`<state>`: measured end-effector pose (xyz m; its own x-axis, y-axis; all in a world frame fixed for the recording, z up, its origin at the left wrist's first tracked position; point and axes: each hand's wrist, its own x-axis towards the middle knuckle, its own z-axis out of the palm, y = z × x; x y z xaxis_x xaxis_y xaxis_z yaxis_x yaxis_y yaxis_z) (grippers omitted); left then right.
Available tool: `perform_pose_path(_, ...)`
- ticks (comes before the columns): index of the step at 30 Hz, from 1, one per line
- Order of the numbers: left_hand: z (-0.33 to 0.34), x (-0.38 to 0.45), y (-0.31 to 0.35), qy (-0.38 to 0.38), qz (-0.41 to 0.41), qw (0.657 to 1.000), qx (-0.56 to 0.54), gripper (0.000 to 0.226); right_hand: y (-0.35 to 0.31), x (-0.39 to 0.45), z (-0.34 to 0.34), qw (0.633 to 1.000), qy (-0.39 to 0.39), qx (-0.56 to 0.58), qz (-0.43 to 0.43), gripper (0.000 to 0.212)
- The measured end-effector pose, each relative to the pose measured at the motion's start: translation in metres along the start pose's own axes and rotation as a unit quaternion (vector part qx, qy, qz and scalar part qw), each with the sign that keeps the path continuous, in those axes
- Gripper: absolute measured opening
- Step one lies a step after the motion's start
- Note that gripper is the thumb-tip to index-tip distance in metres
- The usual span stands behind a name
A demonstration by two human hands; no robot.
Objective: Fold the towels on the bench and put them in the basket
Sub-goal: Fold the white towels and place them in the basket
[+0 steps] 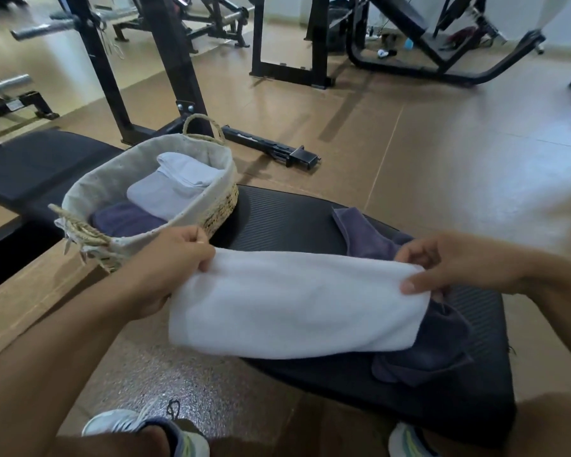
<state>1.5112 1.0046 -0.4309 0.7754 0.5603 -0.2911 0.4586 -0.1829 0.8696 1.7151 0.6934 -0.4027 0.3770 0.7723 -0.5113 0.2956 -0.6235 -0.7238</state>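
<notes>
A white towel (294, 305), folded into a long band, hangs stretched between my two hands above the black bench (287, 216). My left hand (172, 262) pinches its upper left corner. My right hand (455, 262) pinches its upper right corner, thumb on the front. Under and behind it a purple towel (435, 344) lies crumpled on the bench's right part. The woven basket (218, 209) with a cloth lining stands on the bench's left end; inside it lie folded white towels (175, 186) and a folded purple towel (126, 219).
Black gym machine frames (175, 61) stand behind the bench, and a loose black bar (271, 146) lies on the brown floor. Another black pad (30, 166) sits at the left. My shoes (139, 427) are at the bottom edge.
</notes>
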Motion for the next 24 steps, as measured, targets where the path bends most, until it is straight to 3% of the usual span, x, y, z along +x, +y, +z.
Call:
perform_pose_path(3, 0.000, 0.006, -0.009, 0.023, 0.018, 0.993, 0.111, 0.011, 0.001, 0.005, 0.000, 0.991, 0.047, 0.125, -0.024, 0.033)
perform_pose_path(5, 0.002, 0.007, -0.010, 0.014, 0.027, 0.985, 0.168, 0.024, -0.003, 0.009, 0.006, 0.984, 0.089, 0.152, -0.037, 0.033)
perform_pose_path(9, 0.007, 0.002, -0.009, 0.026, 0.127, 0.968, 0.213, 0.053, -0.025, 0.016, 0.030, 0.962, 0.219, 0.069, -0.150, 0.019)
perform_pose_path(12, 0.019, -0.010, 0.005, 0.047, 0.235, 0.958, 0.158, 0.041, -0.036, 0.014, 0.046, 0.940, 0.261, -0.035, -0.219, 0.015)
perform_pose_path(14, 0.030, -0.017, 0.012, 0.016, 0.276, 0.955, 0.113, 0.030, -0.043, 0.009, 0.051, 0.930, 0.249, -0.086, -0.255, 0.011)
perform_pose_path(16, 0.041, -0.021, 0.015, -0.029, 0.297, 0.949, 0.104, 0.035, -0.048, 0.005, 0.055, 0.925, 0.218, -0.120, -0.287, 0.006)
perform_pose_path(20, 0.059, -0.022, 0.017, -0.139, 0.285, 0.943, 0.100, 0.033, -0.049, 0.004, 0.059, 0.906, 0.200, -0.161, -0.336, 0.006)
perform_pose_path(24, 0.067, -0.023, 0.021, -0.241, 0.298, 0.907, 0.178, 0.025, -0.047, 0.004, 0.062, 0.897, 0.201, -0.197, -0.340, 0.005)
